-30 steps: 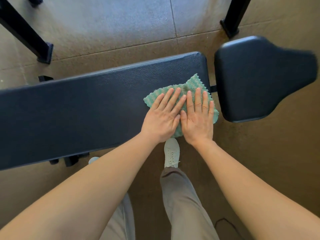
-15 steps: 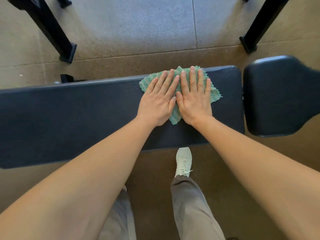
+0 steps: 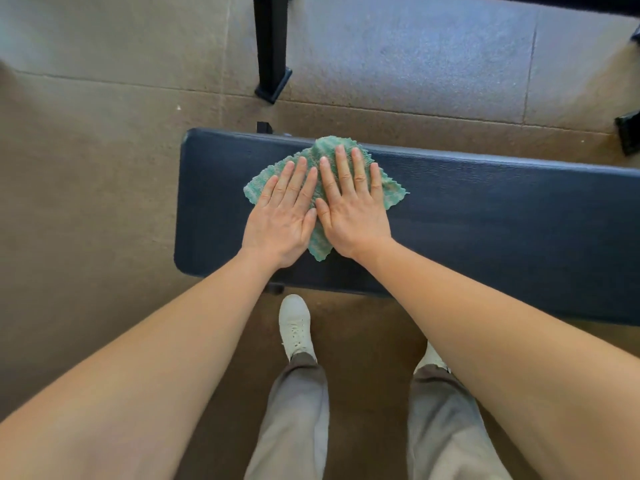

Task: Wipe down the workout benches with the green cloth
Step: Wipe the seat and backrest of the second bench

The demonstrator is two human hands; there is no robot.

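Floor: tan rubber matting over most of the frame, paler grey tiles across the top, a black steel post [image 3: 271,46] standing at upper centre
Bench: dark padded bench [image 3: 485,220] running from centre-left out past the right edge, rounded end at centre-left
Cloth: green cloth [image 3: 393,190] spread flat on the pad near that left end, far corner reaching the far edge, lowest corner poking out between the wrists
Left hand: left hand [image 3: 282,211] flat, palm down, fingers spread on the left half of the cloth; pressing, not clenched round anything
Right hand: right hand [image 3: 351,206] flat beside it, thumbs nearly touching, fingers spread over the right half; likewise pressing with nothing grasped
Change: a second ago both hands and cloth were pressed at the opposite end, beside the gap to the separate seat pad; half a second ago still close to that end; now at the far end, with the seat pad out of view
Meaning: looks like one full lengthwise pass of this pad just finished; near strip by the shoe [image 3: 295,325] may want another pass, and the seat pad and other benches likely remain
Containers: none in view, no bucket or spray bottle visible
Lower frame: both forearms, grey trousers, pale shoes
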